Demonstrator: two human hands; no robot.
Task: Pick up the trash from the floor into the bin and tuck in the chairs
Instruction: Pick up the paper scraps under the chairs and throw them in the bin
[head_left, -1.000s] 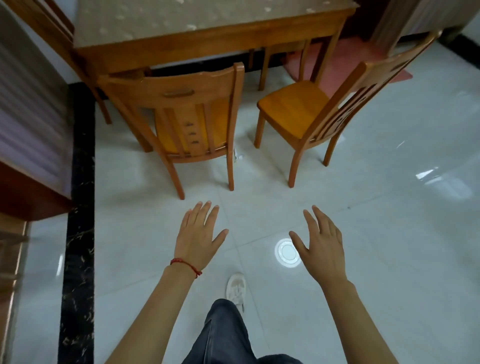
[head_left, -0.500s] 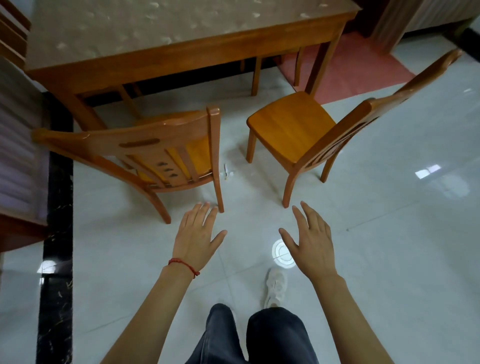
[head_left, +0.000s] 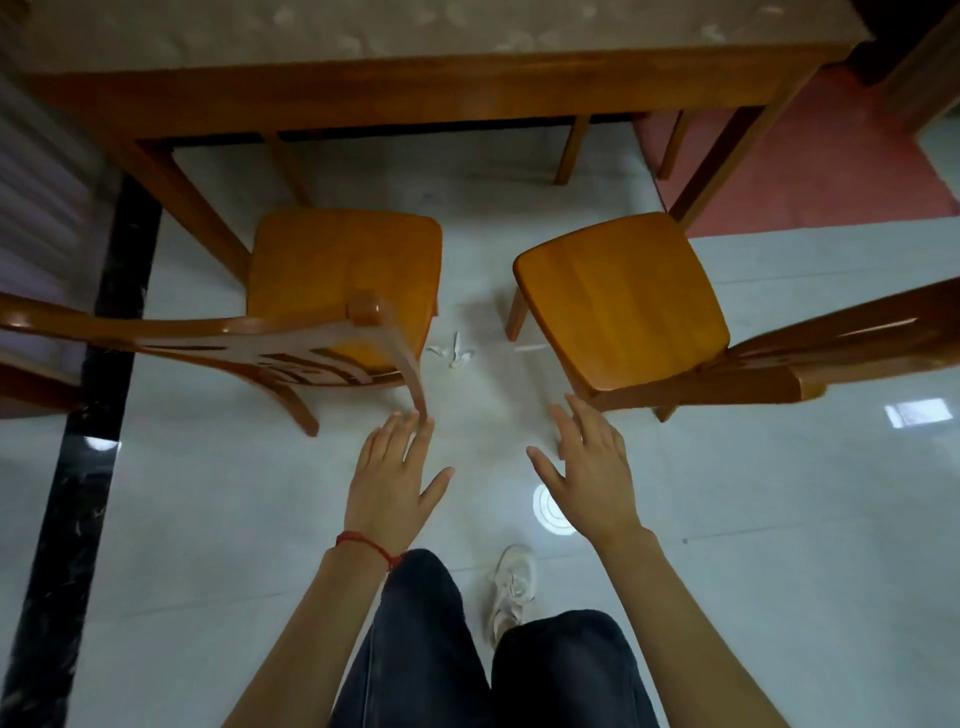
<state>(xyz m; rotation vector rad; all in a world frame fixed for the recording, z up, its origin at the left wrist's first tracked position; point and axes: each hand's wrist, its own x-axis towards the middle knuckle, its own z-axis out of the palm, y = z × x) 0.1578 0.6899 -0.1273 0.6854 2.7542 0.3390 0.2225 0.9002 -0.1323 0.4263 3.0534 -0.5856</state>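
Soft, even indoor light fills the room. The glossy floor (head_left: 779, 519) throws back glare: a round white lamp reflection (head_left: 553, 512) near the feet and a pale window patch (head_left: 918, 413) at right. Faint shadows pool under the table (head_left: 415, 83). The wide lens bows straight lines at the edges, and the chair backs (head_left: 208, 332) and left margin smear with motion blur.

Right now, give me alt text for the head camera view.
Two open hands, left hand and right hand, reach down toward crumpled white trash on the floor between two wooden chairs, left chair and right chair, pulled out from a table.
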